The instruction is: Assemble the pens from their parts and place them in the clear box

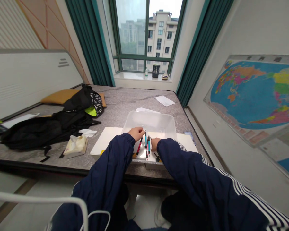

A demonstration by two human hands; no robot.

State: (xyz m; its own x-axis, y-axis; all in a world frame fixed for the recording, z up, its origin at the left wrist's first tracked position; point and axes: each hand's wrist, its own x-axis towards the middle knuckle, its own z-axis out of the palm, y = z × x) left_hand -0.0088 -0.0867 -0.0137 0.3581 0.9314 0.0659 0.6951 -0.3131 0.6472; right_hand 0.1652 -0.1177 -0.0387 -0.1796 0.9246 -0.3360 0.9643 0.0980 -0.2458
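My left hand (136, 133) is over the near part of a clear plastic bin (150, 118), its fingertips drawn together above the upper ends of the pens. What they pinch, if anything, is too small to make out. Close on the other side is my right hand (155, 144), fingers curled in, with their grip hidden. Between the hands lie several pens: a red pen (139, 146) slants at the left, a blue pen (145, 138) is beside it, and more red and blue ones lie close together. A small black item (156, 157) lies below my right hand.
White boards or boxes (108, 137) extend on both sides under the bin. A tissue pack (76, 146) and a black backpack (45, 128) lie to the left. Papers (165, 100) rest farther back on the grey marbled surface (127, 96). A white tube (38, 199) crosses the lower left.
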